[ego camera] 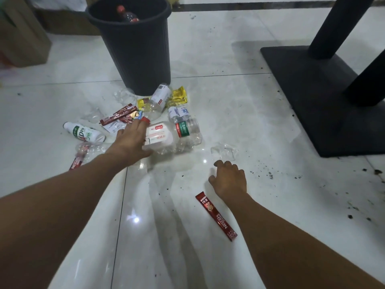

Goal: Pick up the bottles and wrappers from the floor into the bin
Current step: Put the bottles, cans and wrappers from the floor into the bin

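A black ribbed bin (133, 49) stands on the white tile floor with a dark red-capped bottle (127, 14) inside. In front of it lie several clear bottles and wrappers. My left hand (131, 140) reaches into this pile, fingers spread over the left end of a big clear bottle with a white and pink label (161, 135), thumb under it; the bottle lies on the floor. My right hand (229, 180) hovers low with loosely curled fingers and holds nothing, just below a crumpled clear plastic piece (224, 151). A red Nescafe stick wrapper (216, 217) lies beside my right wrist.
The pile also holds a white bottle with a green label (83, 132), yellow wrappers (179, 94), red stick wrappers (118, 115) and a crushed bottle (89, 149). A black table base (323, 97) stands at right, cardboard boxes (23, 38) at left. Dark crumbs (270, 174) dot the floor.
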Demonstrator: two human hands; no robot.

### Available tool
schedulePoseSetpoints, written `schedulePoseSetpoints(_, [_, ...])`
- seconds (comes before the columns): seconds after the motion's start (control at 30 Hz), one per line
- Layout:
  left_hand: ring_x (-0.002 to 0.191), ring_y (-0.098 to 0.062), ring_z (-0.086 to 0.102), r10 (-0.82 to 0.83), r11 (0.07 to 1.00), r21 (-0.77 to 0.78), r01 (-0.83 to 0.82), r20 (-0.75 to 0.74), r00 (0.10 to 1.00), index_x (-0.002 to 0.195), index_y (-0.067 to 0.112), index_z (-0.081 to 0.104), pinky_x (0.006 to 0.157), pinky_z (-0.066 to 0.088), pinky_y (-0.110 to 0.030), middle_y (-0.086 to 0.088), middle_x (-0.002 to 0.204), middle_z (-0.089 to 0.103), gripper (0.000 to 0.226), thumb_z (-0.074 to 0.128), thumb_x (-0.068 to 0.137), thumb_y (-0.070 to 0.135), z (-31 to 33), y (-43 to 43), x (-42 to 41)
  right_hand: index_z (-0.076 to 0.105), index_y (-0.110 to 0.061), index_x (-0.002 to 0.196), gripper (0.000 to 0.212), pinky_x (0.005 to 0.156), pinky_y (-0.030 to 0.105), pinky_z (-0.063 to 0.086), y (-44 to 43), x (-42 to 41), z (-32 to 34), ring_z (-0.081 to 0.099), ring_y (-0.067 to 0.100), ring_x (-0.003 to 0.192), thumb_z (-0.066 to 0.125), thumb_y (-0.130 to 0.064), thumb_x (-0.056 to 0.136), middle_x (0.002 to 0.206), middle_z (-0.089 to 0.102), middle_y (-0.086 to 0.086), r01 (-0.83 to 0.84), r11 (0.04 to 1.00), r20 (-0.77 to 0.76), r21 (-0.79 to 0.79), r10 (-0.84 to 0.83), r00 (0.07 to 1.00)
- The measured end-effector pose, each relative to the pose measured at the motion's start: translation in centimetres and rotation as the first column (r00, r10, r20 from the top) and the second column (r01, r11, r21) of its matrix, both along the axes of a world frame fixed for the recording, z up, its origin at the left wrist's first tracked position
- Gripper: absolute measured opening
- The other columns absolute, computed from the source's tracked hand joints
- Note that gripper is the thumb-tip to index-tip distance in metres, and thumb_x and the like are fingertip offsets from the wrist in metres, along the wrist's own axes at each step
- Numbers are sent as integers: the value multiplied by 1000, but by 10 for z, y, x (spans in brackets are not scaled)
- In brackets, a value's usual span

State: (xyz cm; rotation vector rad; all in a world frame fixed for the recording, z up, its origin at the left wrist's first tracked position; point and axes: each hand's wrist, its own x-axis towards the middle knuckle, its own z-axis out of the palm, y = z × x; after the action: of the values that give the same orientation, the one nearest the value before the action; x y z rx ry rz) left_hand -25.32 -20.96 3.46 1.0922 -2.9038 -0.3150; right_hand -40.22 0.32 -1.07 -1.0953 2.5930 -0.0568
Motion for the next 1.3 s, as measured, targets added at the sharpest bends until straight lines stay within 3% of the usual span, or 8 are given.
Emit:
schedulePoseSetpoints(0.33, [122, -30, 36, 116, 993, 46, -112, -112, 987, 135, 9, 34, 98, 32, -47, -12, 130, 40, 81, 79, 71, 27, -4, 12, -2, 39, -12, 125, 51, 91, 31, 37, 11, 56, -28, 47, 22, 114, 64, -31, 85, 125, 44, 6, -16, 990, 97, 143, 2, 995])
schedulePoseSetpoints(0.5, [118, -29, 38, 124, 992, 46, -119, -124, 985, 130, 10, 37, 95, 33, -44, -11, 126, 42, 74, 79, 71, 27, -5, 10, -9, 41, -9, 123, 41, 90, 29, 40, 11, 63, -38, 47, 23, 115, 59, -12, 86, 125, 47, 8, -31, 980, 87, 198, 14, 996])
schedulePoseSetpoints(0.7, [115, -28, 40, 142, 989, 77, -129, -197, 970, 129, 9, 40, 93, 35, -43, -11, 122, 43, 71, 78, 72, 27, 2, 14, -13, 48, -15, 112, 21, 89, 33, 39, -10, 57, -25, 54, 26, 111, 51, -12, 92, 118, 59, 7, -179, 974, 125, 142, 161, 979])
schedulePoseSetpoints(0.87, [115, -28, 42, 172, 985, 60, -162, -251, 953, 132, 8, 39, 94, 37, -42, -12, 121, 44, 75, 80, 71, 26, 37, 14, -11, 44, -7, 121, 30, 73, 32, 38, -40, 33, 27, 62, 29, 103, 46, -3, 92, 114, 61, 10, -280, 959, 55, 42, 277, 959])
schedulePoseSetpoints(1.03, [109, -28, 44, 237, 969, 6, -247, -316, 919, 123, 9, 42, 89, 35, -41, -12, 115, 45, 66, 79, 71, 25, 105, 7, -15, 43, -8, 125, 32, 83, 36, 46, -62, 2, 106, 59, 29, 109, 41, -4, 94, 119, 58, 10, -231, 970, 7, -80, 233, 973])
schedulePoseSetpoints(1.3, [111, -25, 41, 220, 951, -152, -270, -283, 934, 122, 13, 40, 89, 34, -38, -9, 118, 43, 62, 76, 73, 26, 251, 2, -42, 45, -8, 122, 30, 81, 35, 45, -88, -37, 252, 57, 29, 108, 46, -5, 91, 119, 58, 11, -229, 950, -86, -210, 216, 973])
